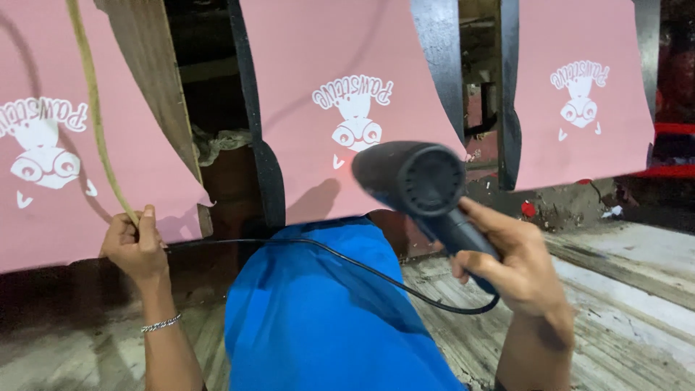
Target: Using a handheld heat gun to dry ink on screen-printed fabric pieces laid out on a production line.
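Right hand [517,264] fingers wrapped tight on dryer [420,185] handle, nozzle aimed at middle pink sheet [340,94]. Left hand [134,242] fingers closed, pinching tan cord [94,108] at left sheet [51,152] edge. Black cable [347,264] draped over blue knee [318,311]. Likely drying white prints; next needs steady sweep across. No containers visible.

Left of the black plastic hair dryer [420,190] hangs the thin yellowish rope [93,108]; behind it, the middle pink printed fabric panel [340,101]; below it, its black cord [326,255].
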